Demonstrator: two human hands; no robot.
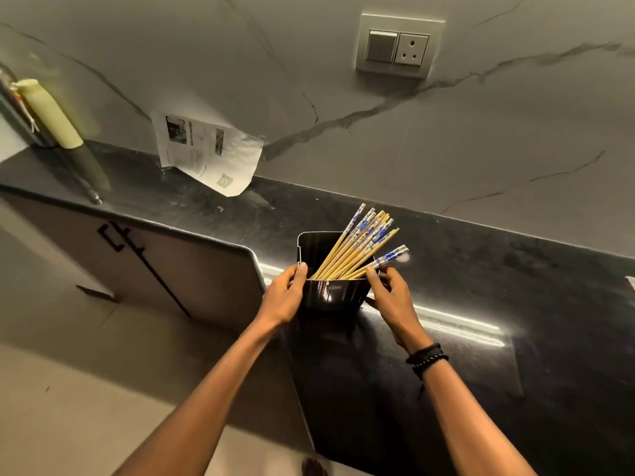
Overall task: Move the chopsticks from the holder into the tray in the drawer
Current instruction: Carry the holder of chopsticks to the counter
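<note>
A black holder (331, 293) stands on the dark countertop (481, 372) near its front edge. Several wooden chopsticks (357, 247) with blue-and-white patterned ends lean out of it toward the upper right. My left hand (287, 297) grips the holder's left side, thumb on the rim. My right hand (391, 297) is at the holder's right rim, its fingers pinching a pair of chopsticks (391, 256) that lie lower than the rest. No drawer or tray is in view.
A printed paper sheet (206, 152) leans against the marble wall at the back. A pale green bottle (49, 113) stands at far left. A wall socket (398, 46) sits above. Cabinet doors (147, 266) with black handles are below left.
</note>
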